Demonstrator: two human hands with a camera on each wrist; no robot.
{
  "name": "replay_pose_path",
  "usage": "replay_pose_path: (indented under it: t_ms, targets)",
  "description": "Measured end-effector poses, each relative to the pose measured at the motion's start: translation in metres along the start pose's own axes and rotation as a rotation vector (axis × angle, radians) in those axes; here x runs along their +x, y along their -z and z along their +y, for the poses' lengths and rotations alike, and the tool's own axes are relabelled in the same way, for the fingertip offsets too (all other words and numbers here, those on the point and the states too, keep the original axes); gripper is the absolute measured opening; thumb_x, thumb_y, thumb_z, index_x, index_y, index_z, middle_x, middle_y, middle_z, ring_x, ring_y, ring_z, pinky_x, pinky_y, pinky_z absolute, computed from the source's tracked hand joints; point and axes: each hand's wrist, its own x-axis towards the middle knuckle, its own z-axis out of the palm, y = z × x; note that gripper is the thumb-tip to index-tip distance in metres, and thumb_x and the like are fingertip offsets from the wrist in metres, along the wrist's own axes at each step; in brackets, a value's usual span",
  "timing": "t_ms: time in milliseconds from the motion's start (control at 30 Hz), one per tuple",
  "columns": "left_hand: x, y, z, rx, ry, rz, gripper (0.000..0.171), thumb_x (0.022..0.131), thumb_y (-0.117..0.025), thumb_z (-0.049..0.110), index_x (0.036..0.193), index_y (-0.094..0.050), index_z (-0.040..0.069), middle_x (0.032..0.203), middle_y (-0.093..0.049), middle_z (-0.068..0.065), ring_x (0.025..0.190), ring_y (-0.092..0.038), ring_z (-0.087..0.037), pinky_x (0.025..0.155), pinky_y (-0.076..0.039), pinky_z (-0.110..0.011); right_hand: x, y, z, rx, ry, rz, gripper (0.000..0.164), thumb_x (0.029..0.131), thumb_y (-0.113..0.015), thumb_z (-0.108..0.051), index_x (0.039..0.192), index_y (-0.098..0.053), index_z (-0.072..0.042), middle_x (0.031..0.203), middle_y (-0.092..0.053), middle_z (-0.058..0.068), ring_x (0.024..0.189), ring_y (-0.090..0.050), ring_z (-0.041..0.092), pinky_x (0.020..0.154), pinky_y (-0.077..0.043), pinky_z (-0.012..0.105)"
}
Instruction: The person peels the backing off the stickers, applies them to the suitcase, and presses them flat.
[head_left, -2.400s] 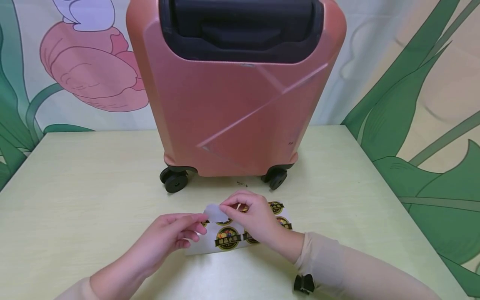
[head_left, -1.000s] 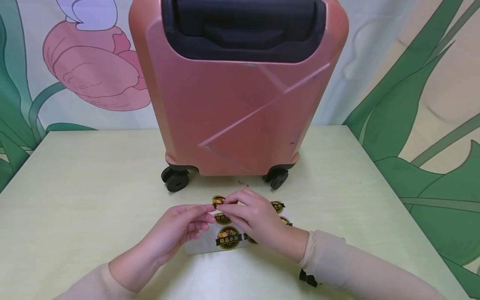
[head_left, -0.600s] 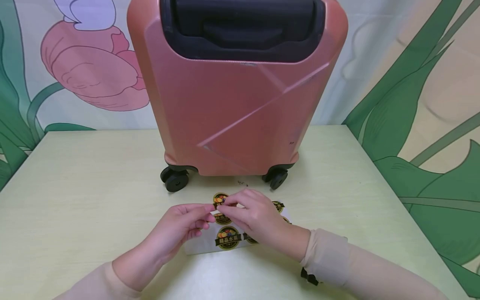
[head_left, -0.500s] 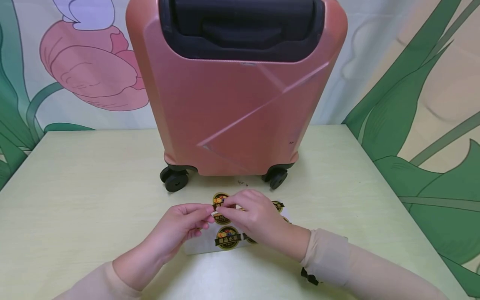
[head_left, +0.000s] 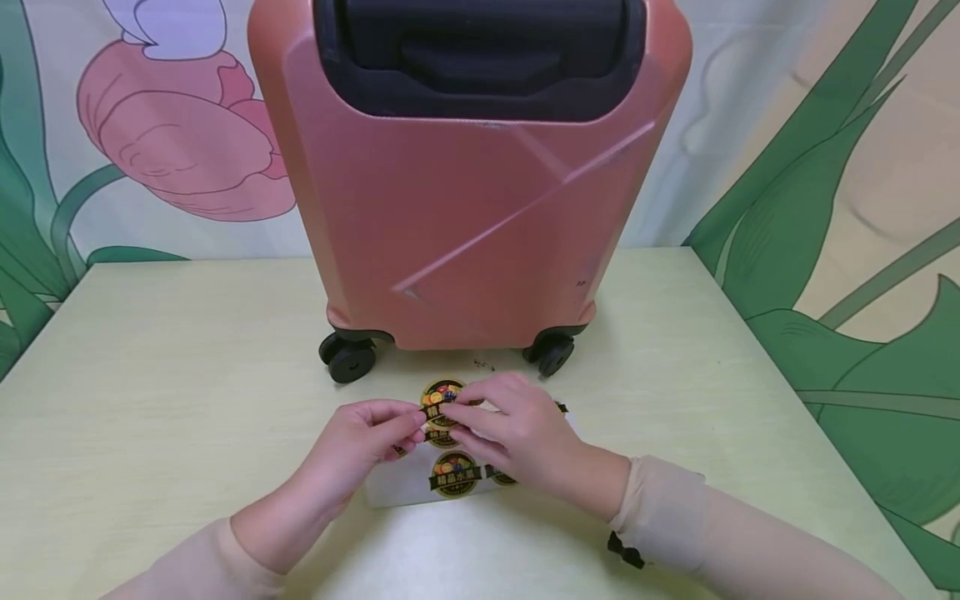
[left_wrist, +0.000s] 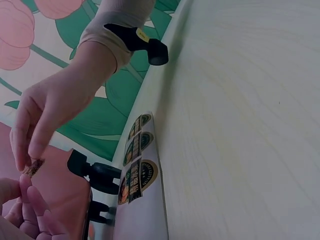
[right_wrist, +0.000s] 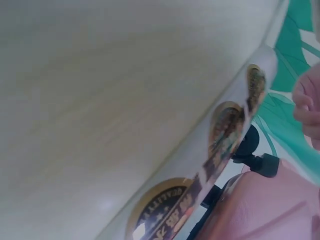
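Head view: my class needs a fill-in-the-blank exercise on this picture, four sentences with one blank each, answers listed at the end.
1. The left hand pinches the loose sticker at its ____ edge, as seen in the picture.
2. The printed stickers on the sheet are basically ____ in shape, not square.
3. The suitcase stands on the table on wheels coloured ____.
4. The large flower picture at the upper left is mostly ____.

Missing words: left; round; black; pink.

black-and-gold sticker (head_left: 439, 393), pink suitcase (head_left: 480, 225)
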Motion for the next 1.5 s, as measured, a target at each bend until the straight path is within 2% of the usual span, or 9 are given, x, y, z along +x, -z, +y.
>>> replay_pose_path:
  t_ms: [167, 300, 367, 467, 867, 1067, 1233, 1500]
  targets:
    - [-0.001, 0.001, 0.001, 0.043, -0.032, 0.015, 0.022, 0.087, -0.063, 0.014, 0.097, -0.067, -0.005, 0.072, -0.065, 0.000, 0.071, -0.060, -0.013, 0.068, -0.048, -0.028, 0.001, 0.007, 0.002, 0.244, -0.368, 0.029, 0.023, 0.080, -0.073, -0.011, 0.103, -0.071, -0.004, 0.097, -0.061, 0.003, 0.089, -0.055, 0.017, 0.073, -0.045, 0.027]
    - [-0.002, 0.001, 0.004, 0.091, -0.068, 0.045, 0.020, 0.087, -0.063, 0.014, 0.096, -0.068, -0.004, 0.072, -0.065, -0.002, 0.070, -0.059, -0.014, 0.067, -0.049, -0.029, 0.005, 0.012, 0.000, 0.418, -0.656, -0.020, 0.019, 0.081, -0.073, -0.011, 0.100, -0.072, -0.007, 0.095, -0.062, -0.003, 0.086, -0.055, 0.013, 0.069, -0.046, 0.026]
    - [-0.001, 0.002, 0.005, 0.109, -0.082, 0.057, 0.020, 0.087, -0.064, 0.014, 0.096, -0.069, -0.003, 0.072, -0.065, -0.003, 0.071, -0.059, -0.015, 0.067, -0.049, -0.030, 0.007, 0.013, 0.000, 0.472, -0.761, -0.060, 0.016, 0.083, -0.071, -0.014, 0.098, -0.073, -0.010, 0.094, -0.063, -0.006, 0.084, -0.055, 0.012, 0.069, -0.046, 0.027]
    - [-0.001, 0.002, 0.005, 0.124, -0.100, 0.059, 0.020, 0.087, -0.064, 0.015, 0.096, -0.069, -0.002, 0.074, -0.066, -0.006, 0.072, -0.058, -0.016, 0.067, -0.049, -0.030, 0.008, 0.014, 0.000, 0.517, -0.846, -0.097, 0.013, 0.083, -0.071, -0.015, 0.095, -0.074, -0.011, 0.091, -0.065, -0.006, 0.080, -0.056, 0.010, 0.068, -0.046, 0.027]
    - [-0.001, 0.004, 0.009, 0.155, -0.174, 0.078, 0.019, 0.087, -0.064, 0.011, 0.097, -0.069, -0.005, 0.075, -0.067, -0.006, 0.076, -0.064, -0.022, 0.072, -0.052, -0.032, 0.011, 0.015, 0.000, 0.511, -0.846, -0.094, 0.006, 0.083, -0.071, -0.014, 0.088, -0.074, -0.012, 0.086, -0.064, -0.007, 0.076, -0.055, 0.010, 0.064, -0.046, 0.026]
    - [0.000, 0.007, 0.014, 0.187, -0.186, 0.103, 0.021, 0.088, -0.065, 0.015, 0.100, -0.070, -0.002, 0.076, -0.067, -0.004, 0.075, -0.063, -0.019, 0.068, -0.050, -0.031, 0.014, 0.016, 0.001, 0.521, -0.836, -0.075, 0.006, 0.084, -0.070, -0.015, 0.088, -0.074, -0.013, 0.086, -0.064, -0.008, 0.075, -0.054, 0.011, 0.062, -0.046, 0.026]
    - [0.001, 0.011, 0.018, 0.194, -0.209, 0.106, 0.024, 0.089, -0.064, 0.015, 0.104, -0.069, -0.003, 0.077, -0.068, -0.004, 0.075, -0.061, -0.016, 0.070, -0.050, -0.028, 0.017, 0.018, 0.001, 0.522, -0.808, -0.051, 0.005, 0.084, -0.070, -0.014, 0.087, -0.073, -0.012, 0.086, -0.063, -0.007, 0.075, -0.055, 0.010, 0.064, -0.046, 0.026]
    - [-0.003, 0.017, 0.033, 0.218, -0.338, 0.111, 0.025, 0.088, -0.065, 0.013, 0.109, -0.068, 0.000, 0.088, -0.069, -0.010, 0.076, -0.064, -0.014, 0.074, -0.052, -0.027, 0.027, 0.025, 0.002, 0.548, -0.730, 0.007, 0.005, 0.083, -0.070, -0.008, 0.087, -0.072, -0.008, 0.087, -0.063, -0.004, 0.079, -0.056, 0.011, 0.069, -0.048, 0.027]
